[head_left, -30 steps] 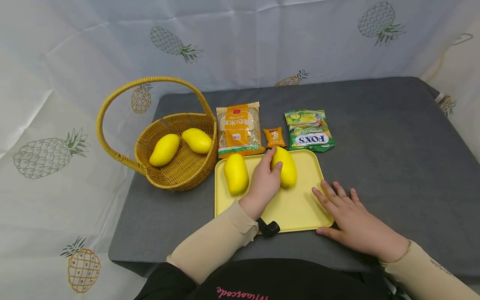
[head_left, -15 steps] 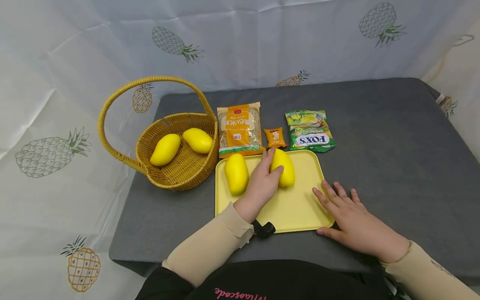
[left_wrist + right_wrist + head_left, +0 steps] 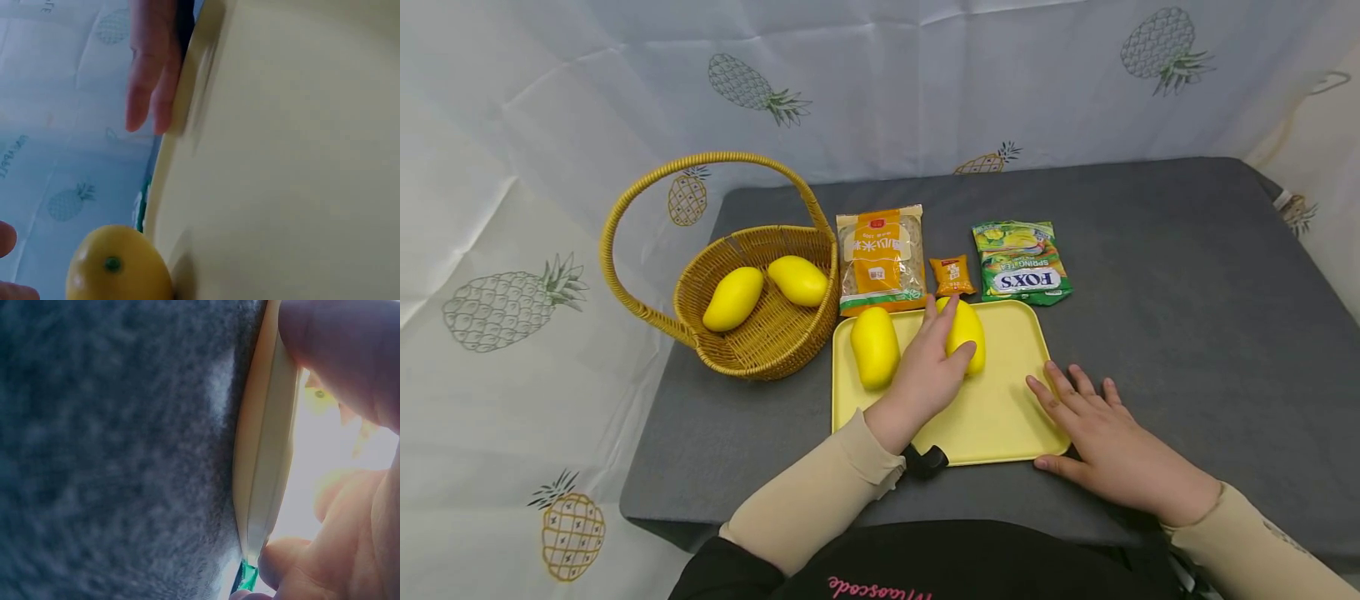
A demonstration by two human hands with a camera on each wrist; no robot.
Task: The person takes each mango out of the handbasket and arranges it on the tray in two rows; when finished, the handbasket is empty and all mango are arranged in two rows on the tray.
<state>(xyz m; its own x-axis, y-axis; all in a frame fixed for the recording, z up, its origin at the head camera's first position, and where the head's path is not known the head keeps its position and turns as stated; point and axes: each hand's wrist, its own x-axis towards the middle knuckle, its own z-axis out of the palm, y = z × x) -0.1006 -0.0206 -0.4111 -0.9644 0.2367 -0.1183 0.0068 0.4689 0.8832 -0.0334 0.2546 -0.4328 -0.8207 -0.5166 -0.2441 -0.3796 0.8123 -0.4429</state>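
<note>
A yellow mango [image 3: 966, 337] lies on the pale yellow tray [image 3: 992, 425] near its back edge. My left hand [image 3: 928, 371] is over its left side, thumb and fingers spread rather than wrapped round it. In the left wrist view a gap shows between the fingertips [image 3: 6, 239] and the mango [image 3: 119, 269]. A second mango [image 3: 876, 348] lies to the left of that hand on the same tray. At the tray's right edge my right hand [image 3: 1108, 437] rests with fingers spread; the right wrist view shows its fingertips at the tray rim [image 3: 265, 437].
To the left stands a wicker basket [image 3: 790, 350] with a tall handle, two mangoes [image 3: 733, 298] inside. Behind the tray lie a rice noodle bag [image 3: 882, 258], a small orange packet [image 3: 952, 275] and a green FOX'S candy bag [image 3: 1022, 262], close to the rim.
The left hand has loosened from round the mango, its fingers now straighter and spread. That mango has shifted slightly left on the tray. The right hand stays where it was.
</note>
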